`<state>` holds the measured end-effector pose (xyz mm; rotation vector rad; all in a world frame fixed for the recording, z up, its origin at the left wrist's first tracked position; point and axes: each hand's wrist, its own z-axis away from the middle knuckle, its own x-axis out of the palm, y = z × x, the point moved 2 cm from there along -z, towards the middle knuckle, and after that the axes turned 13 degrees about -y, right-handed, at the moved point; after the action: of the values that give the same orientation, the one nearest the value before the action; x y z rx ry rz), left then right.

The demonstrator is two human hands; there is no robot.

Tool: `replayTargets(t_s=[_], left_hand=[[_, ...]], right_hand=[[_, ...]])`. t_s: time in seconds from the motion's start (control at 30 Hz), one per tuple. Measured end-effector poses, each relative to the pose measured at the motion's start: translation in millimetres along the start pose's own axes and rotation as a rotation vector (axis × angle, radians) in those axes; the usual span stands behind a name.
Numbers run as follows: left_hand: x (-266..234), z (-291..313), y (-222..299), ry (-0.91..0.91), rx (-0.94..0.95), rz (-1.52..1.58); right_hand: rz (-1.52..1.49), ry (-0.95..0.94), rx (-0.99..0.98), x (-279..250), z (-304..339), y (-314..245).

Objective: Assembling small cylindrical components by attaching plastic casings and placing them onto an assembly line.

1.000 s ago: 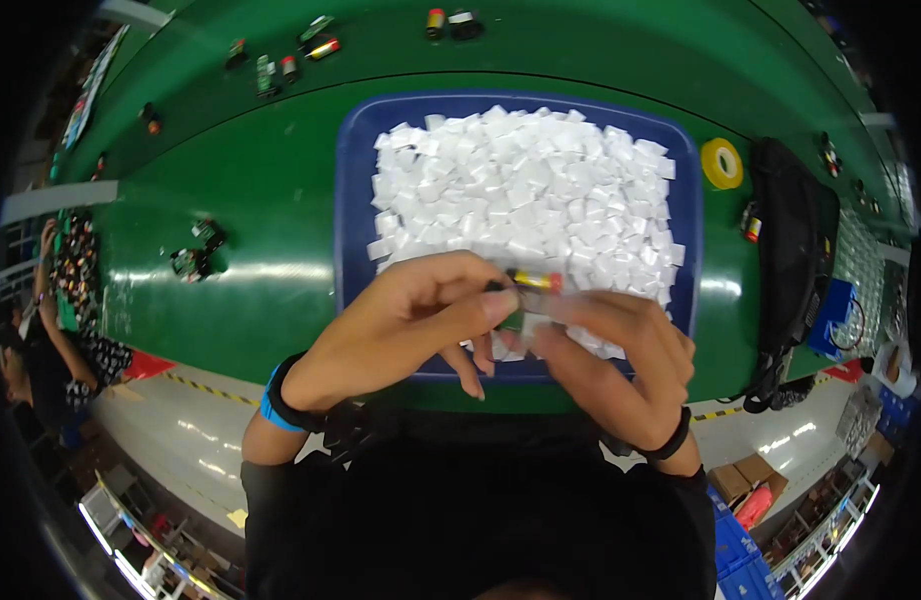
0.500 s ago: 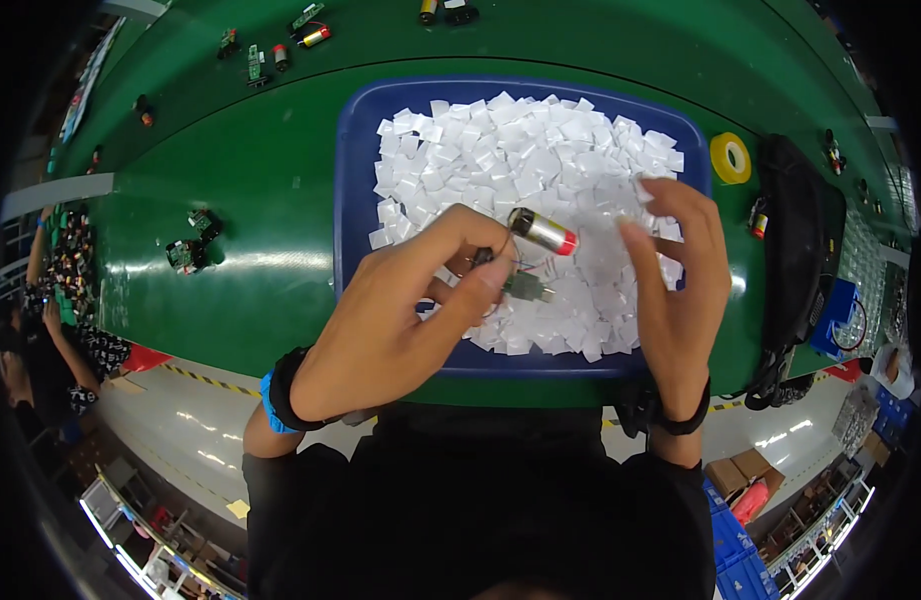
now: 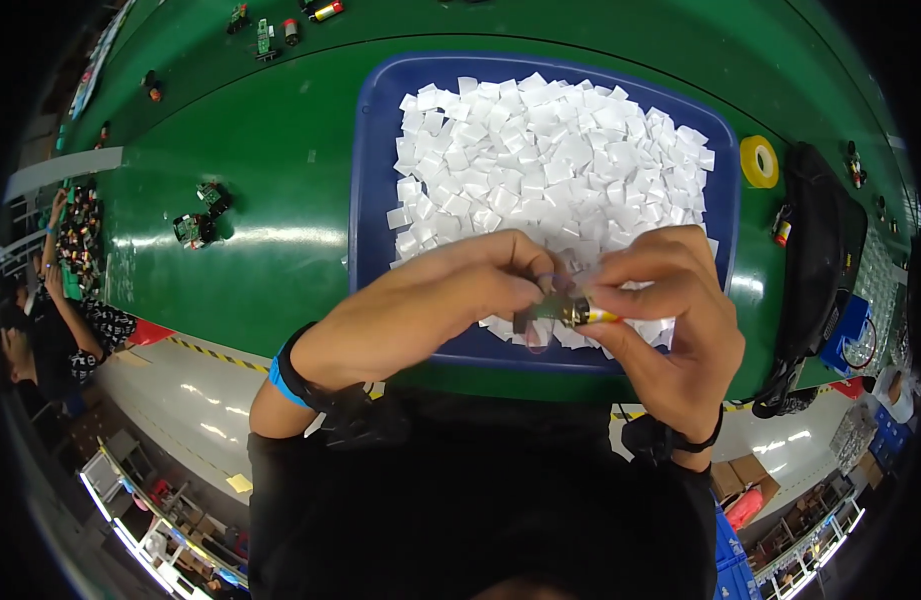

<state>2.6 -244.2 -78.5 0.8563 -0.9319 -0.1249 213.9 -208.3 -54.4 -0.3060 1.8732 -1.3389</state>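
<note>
Over the near part of a blue tray (image 3: 369, 200), my two hands meet around a small wired assembly. My left hand (image 3: 431, 300) is closed, its thumb and fingers pinching a little green circuit board (image 3: 553, 308), partly blurred, with thin wires curling beneath. My right hand (image 3: 681, 305) pinches a small yellow cylindrical battery (image 3: 599, 315) close beside the board; the fingers cover much of it. Beneath both hands, many small white square pieces (image 3: 551, 160) fill the tray in a loose heap.
Left of the tray lie two circuit board assemblies (image 3: 201, 215). Several more boards and batteries lie along the far edge, including a green board (image 3: 266, 38). On the right are a yellow tape roll (image 3: 760, 162), a battery (image 3: 783, 228) and a black bag (image 3: 826, 230). People work at far left.
My right hand has come in from open and empty to grip the battery. My left hand has moved right and down with the board. The view has shifted slightly.
</note>
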Motion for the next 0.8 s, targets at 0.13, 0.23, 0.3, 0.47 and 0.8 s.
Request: replayTargets(t_s=[0.13,0.23,0.3,0.47,0.8], left_hand=[[2.6,-6.7,2.0,0.087,0.071,0.094],[6.3,-13.6,2.2,0.181,0.231,0.064],[11.9,-3.9,4.0,0.207,0.199,-0.028],[14.6,13.0,-1.0,0.259,0.066,-0.302],[18.4,11.0,-6.1,0.243,0.066,-0.349]], right_hand=[[0.132,0.019,-0.133,9.7,-0.5,-1.5],[0.176,0.048,-0.158,11.7,1.0,-2.1],[0.193,0.081,-0.117,11.5,2.0,-4.7],[0.217,0.067,-0.132,23.0,3.7,-11.9],[0.48,0.122,-0.281,23.3,0.2,-9.4]])
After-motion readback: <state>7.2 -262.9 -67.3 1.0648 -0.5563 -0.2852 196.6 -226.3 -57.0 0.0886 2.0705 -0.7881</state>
